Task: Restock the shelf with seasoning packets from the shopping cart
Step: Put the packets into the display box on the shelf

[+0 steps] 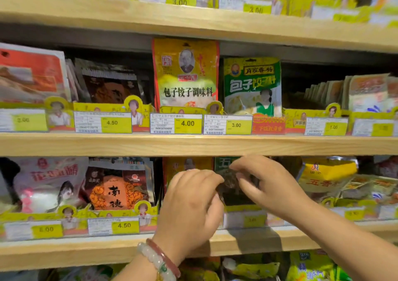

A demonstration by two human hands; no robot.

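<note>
On the lower wooden shelf [64, 252], left of the dark seasoning packet [231, 186], stand a pink-and-white packet [47, 183] and then an orange-and-brown packet [116, 188] above a 4.50 price tag [123, 225]. The left hand [191, 207] (two bead bracelets at its wrist) curls its fingers around the dark packet's left edge. The packet stands upright in its slot on that shelf, directly below the yellow dumpling-seasoning packet [186, 74]. The right hand [265, 181] pinches the dark packet's upper right part with bent fingers. Right of the packet lie yellow packets [329, 173], tilted flat.
</note>
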